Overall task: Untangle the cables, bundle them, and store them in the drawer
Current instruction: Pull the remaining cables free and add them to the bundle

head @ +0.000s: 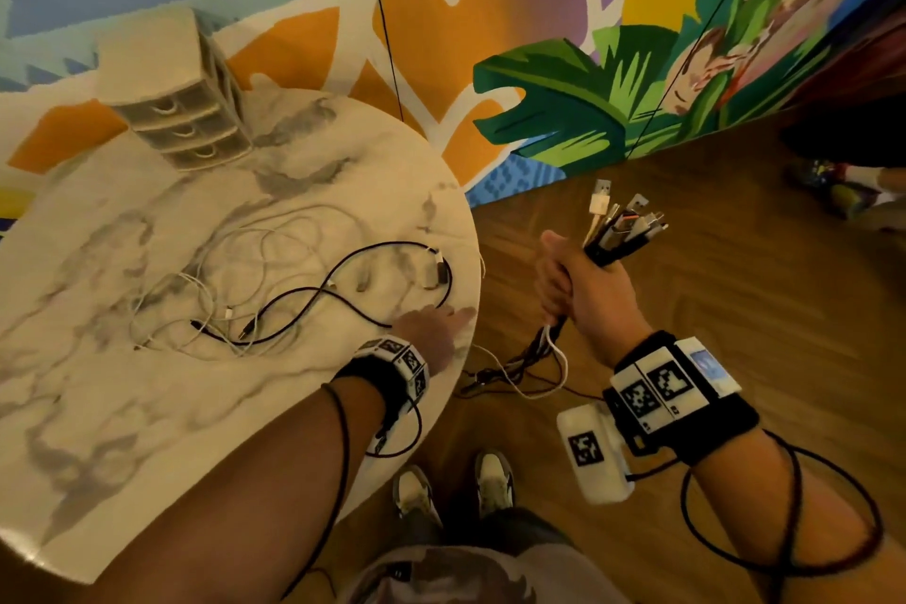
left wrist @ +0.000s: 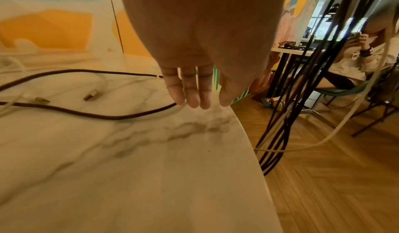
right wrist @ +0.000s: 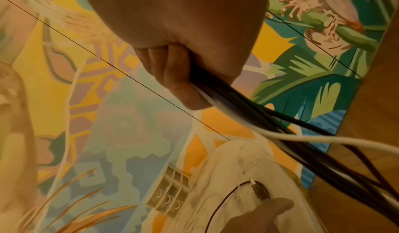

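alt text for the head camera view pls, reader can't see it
A person's right hand grips a bunch of black and white cables, plugs fanned upward, beside a round marble-patterned table. Their left hand reaches flat toward a loose black cable tangled with thin white cables on the table. A small beige three-drawer organiser stands at the far edge.

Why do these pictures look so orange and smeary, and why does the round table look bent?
Head view: warm indoor light tints everything orange, and the wide lens bows the marble table. Left wrist view: the left hand looms large and soft, the table's near part blurred. Right wrist view: the cable bundle streaks with motion below the right hand, and the drawer unit is small and hazy.
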The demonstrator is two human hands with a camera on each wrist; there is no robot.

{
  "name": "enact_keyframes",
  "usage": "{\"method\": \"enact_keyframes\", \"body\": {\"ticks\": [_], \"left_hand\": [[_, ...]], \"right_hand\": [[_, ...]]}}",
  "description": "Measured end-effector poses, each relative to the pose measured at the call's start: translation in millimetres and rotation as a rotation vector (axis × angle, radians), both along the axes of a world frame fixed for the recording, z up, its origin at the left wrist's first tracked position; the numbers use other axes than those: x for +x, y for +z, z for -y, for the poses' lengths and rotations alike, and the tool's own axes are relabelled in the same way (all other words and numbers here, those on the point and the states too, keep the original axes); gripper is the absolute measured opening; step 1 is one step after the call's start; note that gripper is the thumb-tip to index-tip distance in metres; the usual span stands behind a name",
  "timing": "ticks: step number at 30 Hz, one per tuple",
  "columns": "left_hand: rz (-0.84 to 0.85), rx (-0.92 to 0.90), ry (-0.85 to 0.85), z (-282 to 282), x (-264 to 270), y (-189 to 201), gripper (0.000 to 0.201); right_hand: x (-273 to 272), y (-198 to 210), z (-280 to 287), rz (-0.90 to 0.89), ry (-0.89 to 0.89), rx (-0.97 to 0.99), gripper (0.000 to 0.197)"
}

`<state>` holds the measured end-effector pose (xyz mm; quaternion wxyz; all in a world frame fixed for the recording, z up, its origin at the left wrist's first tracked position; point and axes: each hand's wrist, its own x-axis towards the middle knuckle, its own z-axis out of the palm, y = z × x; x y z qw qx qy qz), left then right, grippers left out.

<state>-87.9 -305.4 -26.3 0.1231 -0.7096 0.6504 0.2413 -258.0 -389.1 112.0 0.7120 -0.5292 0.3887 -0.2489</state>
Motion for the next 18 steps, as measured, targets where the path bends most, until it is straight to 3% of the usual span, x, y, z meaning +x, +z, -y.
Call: {"method": "enact_keyframes", "body": {"ticks": [3, 6, 8, 9, 11, 14, 16, 18], "left_hand": [[0.024, -0.166, 0.072, 17.9, -5.1, -0.7, 0.050], [-0.049, -0.367, 0.510, 42.6, 11.5, 1.0, 0.053], [-0.089, -0.288, 0.805, 52.4, 32.0, 1.0, 0.056], [-0.090, -0.210, 0.874, 52.7, 40.6, -1.6, 0.052], [-0.067, -0.151, 0.903, 49.6, 45.4, -10.9, 0.035], [-0.001, -0.245, 0.923, 54.2, 35.8, -11.7, 0.023], [-0.006, -0.309, 0.958, 64.5, 34.8, -5.7, 0.025], [-0.086, -0.276, 1.016, 70.0, 42.7, -8.2, 0.040]], "right_hand": [[-13.4, -1.5, 10.8, -0.014, -0.024, -0.010, 0.050], [-26.3, -4.1, 21.7, -0.036, -0.060, -0.002, 0.050], [-33.8, -6.8, 27.8, -0.052, -0.077, -0.015, 0.051], [-36.4, -8.3, 29.7, -0.053, -0.086, -0.019, 0.051], [-41.5, -11.9, 33.4, -0.045, -0.103, -0.008, 0.052], [-47.3, -15.8, 38.5, -0.041, -0.108, 0.008, 0.051], [-52.1, -17.6, 42.0, -0.051, -0.113, 0.013, 0.050], [-55.4, -18.3, 45.0, -0.054, -0.123, 0.020, 0.050]]}}
